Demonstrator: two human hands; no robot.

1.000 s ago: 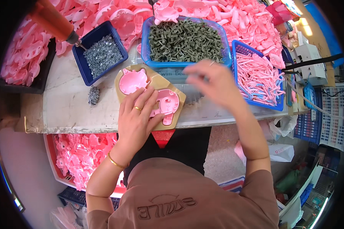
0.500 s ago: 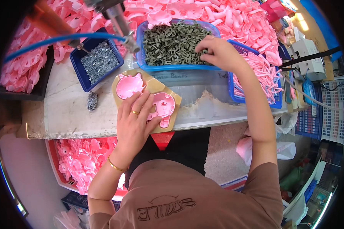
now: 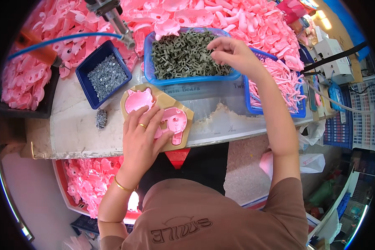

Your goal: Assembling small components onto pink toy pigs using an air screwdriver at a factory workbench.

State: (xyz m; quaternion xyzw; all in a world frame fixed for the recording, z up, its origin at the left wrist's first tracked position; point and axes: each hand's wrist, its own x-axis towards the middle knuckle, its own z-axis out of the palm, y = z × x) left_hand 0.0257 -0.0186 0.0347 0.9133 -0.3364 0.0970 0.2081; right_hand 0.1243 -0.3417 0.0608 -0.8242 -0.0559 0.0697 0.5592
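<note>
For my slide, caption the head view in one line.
Left hand steadies pink shells on a tan jig; right hand reaches into grey parts.

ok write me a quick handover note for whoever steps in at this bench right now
Left hand: flat on the tan jig, fingers over the pink shell seated in it; a second pink shell sits in the jig's other nest.
Right hand: reaching into the blue tray of grey-green parts, fingertips among them; whether it has gripped one cannot be told.
Nearby: small blue bin of screws to the left, blue basket of thin pink pieces to the right.
Done: both shells seated.
Left: no grey-green part on the jig yet.
</note>
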